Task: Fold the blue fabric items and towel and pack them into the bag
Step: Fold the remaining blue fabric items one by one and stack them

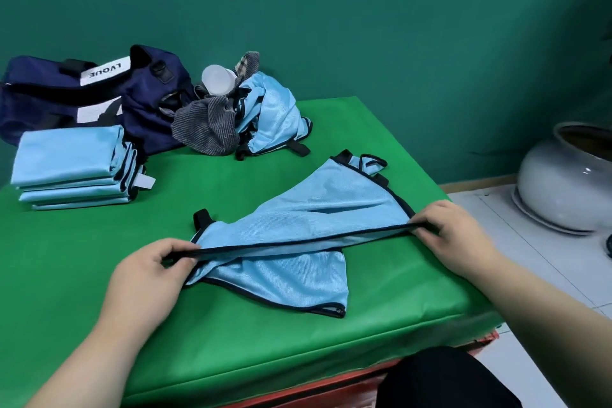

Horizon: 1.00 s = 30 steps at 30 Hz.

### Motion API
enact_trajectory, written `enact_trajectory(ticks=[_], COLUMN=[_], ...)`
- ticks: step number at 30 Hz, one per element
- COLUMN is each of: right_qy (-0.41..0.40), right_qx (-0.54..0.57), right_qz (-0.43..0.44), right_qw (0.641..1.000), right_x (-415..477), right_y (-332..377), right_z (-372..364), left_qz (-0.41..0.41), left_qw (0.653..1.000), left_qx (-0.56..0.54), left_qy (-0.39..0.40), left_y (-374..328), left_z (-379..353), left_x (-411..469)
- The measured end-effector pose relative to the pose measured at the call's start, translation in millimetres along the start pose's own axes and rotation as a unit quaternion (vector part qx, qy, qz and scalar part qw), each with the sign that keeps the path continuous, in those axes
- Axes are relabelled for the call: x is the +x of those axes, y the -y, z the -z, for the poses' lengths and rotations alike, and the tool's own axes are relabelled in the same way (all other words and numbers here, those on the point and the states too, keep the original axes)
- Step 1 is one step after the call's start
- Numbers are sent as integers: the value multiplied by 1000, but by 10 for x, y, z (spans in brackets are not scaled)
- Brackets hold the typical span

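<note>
Green cloth covers the table (pixel 231 334), which stands against a teal wall (pixel 364 10), and the head view takes in the whole job at once. Near the front, a light blue fabric item (pixel 314 209) lies partly spread on the cloth, with its black-bound edge (pixel 298 241) lifted and drawn taut between both hands. The left hand (pixel 149 275) pinches one end of that binding between thumb and curled fingers, and the right hand (pixel 453 235) pinches the other end the same way. Held so, the edge makes a straight line, most likely to square the piece before a fold. At the far left, a stack of folded blue items (pixel 66 162) sits just in front of the navy bag (pixel 145 103), handy for packing. Against the bag's right end lies the grey striped towel (pixel 205 129), crumpled, with a translucent container (pixel 217 79) resting on it and another unfolded blue item (pixel 275 109) touching it. Open green surface between the stack and the held piece, and in front of the hands, leaves room to fold leftward or toward the body. The right hand is close to the table's right edge, beyond which a white pot (pixel 563 182) stands on the tiled floor (pixel 530 268). Folding that way risks the fabric slipping over.
</note>
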State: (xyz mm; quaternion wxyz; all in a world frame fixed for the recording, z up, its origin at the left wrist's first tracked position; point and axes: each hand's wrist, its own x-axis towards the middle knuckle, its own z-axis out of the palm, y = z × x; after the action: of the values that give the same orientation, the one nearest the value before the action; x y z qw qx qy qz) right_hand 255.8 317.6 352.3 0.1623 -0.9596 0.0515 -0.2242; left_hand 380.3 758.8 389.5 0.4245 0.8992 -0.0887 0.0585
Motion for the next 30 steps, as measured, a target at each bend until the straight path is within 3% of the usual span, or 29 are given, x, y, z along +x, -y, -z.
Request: enact_trajectory(ticks=[9,14,18,30], right_qy=[2,23,10,-3], right_qx=[50,86,109,122], right_qz=[-69,-16,11,-99], right_qw=[996,996,994,988], right_x=[-14,-56,-57,-56], right_y=[39,32,6,28], right_z=[21,66,56,40], left_qz=[-28,-59,-28,-14], left_qw=[997,995,999,996], left_qx=[-10,0,7,-68], left_qy=[69,74,46,51], left_y=[219,253,250,364], left_z=[61,61,60,52], left_x=[49,28,43,71])
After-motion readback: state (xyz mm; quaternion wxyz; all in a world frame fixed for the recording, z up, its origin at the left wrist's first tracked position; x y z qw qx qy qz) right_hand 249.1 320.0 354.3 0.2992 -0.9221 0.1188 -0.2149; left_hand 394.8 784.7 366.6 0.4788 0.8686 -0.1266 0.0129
